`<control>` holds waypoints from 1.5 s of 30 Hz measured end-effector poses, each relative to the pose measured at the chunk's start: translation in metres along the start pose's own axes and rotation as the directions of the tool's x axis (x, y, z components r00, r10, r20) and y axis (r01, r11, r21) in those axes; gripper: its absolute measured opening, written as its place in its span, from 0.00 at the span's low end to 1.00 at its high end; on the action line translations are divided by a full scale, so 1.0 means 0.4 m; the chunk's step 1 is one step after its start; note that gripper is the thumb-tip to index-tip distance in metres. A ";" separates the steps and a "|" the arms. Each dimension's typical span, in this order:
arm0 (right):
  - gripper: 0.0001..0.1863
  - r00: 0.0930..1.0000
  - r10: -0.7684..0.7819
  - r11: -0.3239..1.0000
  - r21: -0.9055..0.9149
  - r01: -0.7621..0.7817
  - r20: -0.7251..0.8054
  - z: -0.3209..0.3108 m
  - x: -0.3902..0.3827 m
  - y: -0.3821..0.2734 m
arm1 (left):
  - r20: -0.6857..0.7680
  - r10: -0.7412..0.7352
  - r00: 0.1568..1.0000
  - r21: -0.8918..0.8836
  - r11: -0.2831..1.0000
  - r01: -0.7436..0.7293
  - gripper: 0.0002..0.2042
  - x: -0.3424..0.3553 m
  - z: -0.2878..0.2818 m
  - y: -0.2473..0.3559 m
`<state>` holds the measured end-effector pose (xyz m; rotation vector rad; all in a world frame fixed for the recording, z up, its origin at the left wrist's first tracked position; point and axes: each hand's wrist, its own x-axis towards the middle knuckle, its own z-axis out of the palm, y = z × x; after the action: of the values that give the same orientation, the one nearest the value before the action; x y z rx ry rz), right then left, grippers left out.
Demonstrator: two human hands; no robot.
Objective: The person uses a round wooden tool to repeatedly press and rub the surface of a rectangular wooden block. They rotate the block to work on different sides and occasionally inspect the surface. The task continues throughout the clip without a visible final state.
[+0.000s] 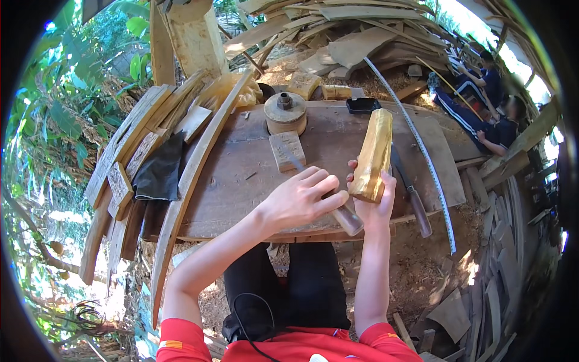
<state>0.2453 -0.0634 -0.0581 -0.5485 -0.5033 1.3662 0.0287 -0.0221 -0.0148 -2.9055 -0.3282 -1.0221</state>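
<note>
My left hand is closed round the brown wooden handle of a knife; its blade points away to the upper left, over a small light wood block. The fingers cover the middle of the tool. My right hand grips the near end of a long, faceted piece of yellowish wood, held tilted upward above the table. Beside it on the tabletop lies a second knife with a dark blade and brown handle.
The dark wooden table carries a round wooden block with a metal tube, a black tray and a long measuring strip. Planks and a black cloth crowd the left. Two people sit at far right.
</note>
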 end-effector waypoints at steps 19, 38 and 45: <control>0.32 0.997 -0.015 0.993 -0.114 0.006 -0.078 0.006 -0.002 -0.008 | -0.437 -0.031 0.899 -0.265 0.960 -0.096 0.15 0.062 0.066 0.020; 0.36 0.885 -0.448 0.702 -0.562 0.437 0.129 0.001 -0.070 -0.003 | -0.280 -0.492 0.825 -0.684 0.705 0.189 0.13 0.168 -0.052 -0.035; 0.39 0.479 -0.774 0.106 -0.661 0.743 0.415 0.266 -0.279 -0.200 | -0.312 -0.552 0.774 -0.692 0.690 0.213 0.14 0.151 -0.074 -0.047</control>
<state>0.2243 -0.1755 0.0727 -0.8483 -1.2035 -0.0167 0.0523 0.0039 0.0455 -2.9459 -0.7392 -2.3187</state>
